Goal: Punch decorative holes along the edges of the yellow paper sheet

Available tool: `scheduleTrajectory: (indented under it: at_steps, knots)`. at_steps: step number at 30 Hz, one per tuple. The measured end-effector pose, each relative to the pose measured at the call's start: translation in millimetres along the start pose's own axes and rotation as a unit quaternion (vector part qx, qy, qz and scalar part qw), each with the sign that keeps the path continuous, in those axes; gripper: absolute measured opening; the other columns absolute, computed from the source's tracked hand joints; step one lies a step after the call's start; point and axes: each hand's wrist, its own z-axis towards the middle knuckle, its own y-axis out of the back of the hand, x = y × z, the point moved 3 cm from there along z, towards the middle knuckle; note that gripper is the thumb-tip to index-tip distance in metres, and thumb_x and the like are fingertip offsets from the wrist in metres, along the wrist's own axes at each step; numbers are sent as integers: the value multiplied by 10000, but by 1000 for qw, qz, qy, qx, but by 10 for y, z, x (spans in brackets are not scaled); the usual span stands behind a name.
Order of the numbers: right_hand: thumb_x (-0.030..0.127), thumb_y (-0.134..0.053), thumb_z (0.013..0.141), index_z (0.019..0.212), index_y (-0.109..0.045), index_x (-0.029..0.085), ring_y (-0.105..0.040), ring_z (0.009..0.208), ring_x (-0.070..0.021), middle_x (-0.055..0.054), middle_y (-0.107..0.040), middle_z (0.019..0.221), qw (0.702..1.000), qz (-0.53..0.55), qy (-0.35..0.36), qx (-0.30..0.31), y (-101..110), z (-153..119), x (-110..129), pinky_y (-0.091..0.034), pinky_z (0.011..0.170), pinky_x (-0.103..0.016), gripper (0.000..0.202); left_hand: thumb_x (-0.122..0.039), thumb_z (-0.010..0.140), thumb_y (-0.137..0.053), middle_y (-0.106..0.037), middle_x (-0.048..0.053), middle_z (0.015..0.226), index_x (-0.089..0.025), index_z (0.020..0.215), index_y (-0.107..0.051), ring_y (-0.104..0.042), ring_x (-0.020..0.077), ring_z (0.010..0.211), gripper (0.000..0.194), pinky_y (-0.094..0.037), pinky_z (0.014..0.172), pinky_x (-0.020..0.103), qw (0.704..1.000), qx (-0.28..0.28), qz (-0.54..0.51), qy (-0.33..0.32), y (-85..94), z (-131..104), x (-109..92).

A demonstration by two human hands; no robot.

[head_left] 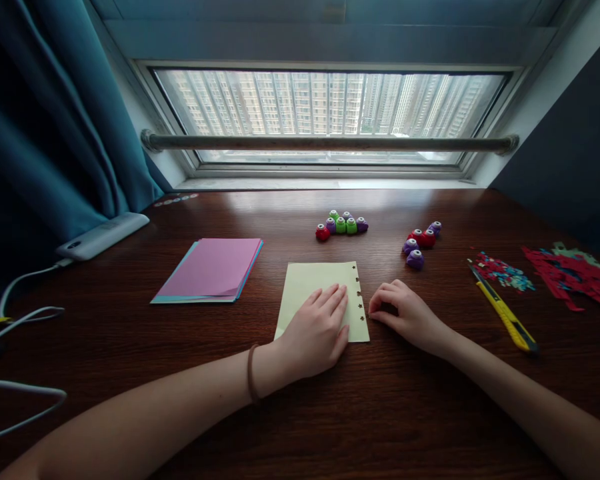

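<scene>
Tabletop (340, 420) bears paper (307, 277), holed edge rightward, left hand (314, 337) flat, right hand's (414, 316) grip unclear.

There's the bare left hand (316, 333), laid across the pale yellow rectangular paper sheet (297, 287), and it's blotting out a good part of the lower half! Over at the bare right hand (405, 315), I can't tell if it pinches anything. Those tiny red and blue scraps (505, 272): too small for shapes! The red paper strips (575, 272) run out of sight rightward, the looping white cable (30, 385) leftward. The pink square sheet (215, 267) covers most of the blue paper (195, 300) beneath.
</scene>
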Motion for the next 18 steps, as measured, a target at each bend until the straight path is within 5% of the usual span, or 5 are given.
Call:
scheduleTrajectory:
  at_steps: [6, 10, 15, 18]
  knots:
    - [162, -543, 827, 754, -547, 177, -481, 815, -169, -24, -566, 823, 999, 27, 2, -21, 5, -13, 22, -399, 751, -301, 75, -276, 893, -358, -296, 163, 1410, -39, 1334, -370, -264, 283, 1312, 501, -273, 1065, 439, 1000, 10, -1, 1, -4, 7, -1]
    - [235, -516, 854, 797, -538, 171, -509, 713, -148, -22, -571, 771, 986, 154, -52, -43, 20, -10, 26, -420, 660, -278, 89, -273, 892, -364, -299, 166, 1408, -35, 1331, -373, -264, 287, 1311, 500, -280, 1061, 445, 1000, 9, -1, -1, -1, 16, -5]
    - [328, -635, 787, 849, -537, 166, -579, 651, -135, -34, -657, 783, 906, 398, -128, -70, 8, -18, 22, -436, 560, -237, 199, -284, 898, -368, -300, 163, 1408, -40, 1333, -371, -274, 287, 1306, 499, -282, 1059, 446, 1000, 6, 0, 2, 2, 11, 5]
    - [298, -721, 713, 882, -593, 161, -622, 732, -145, -45, -679, 832, 866, 463, -161, -95, -8, -35, -15, -479, 650, -239, 252, -286, 898, -359, -289, 160, 1414, -38, 1340, -361, -263, 285, 1311, 507, -269, 1067, 441, 1000, 14, 2, 3, -3, 2, 15]
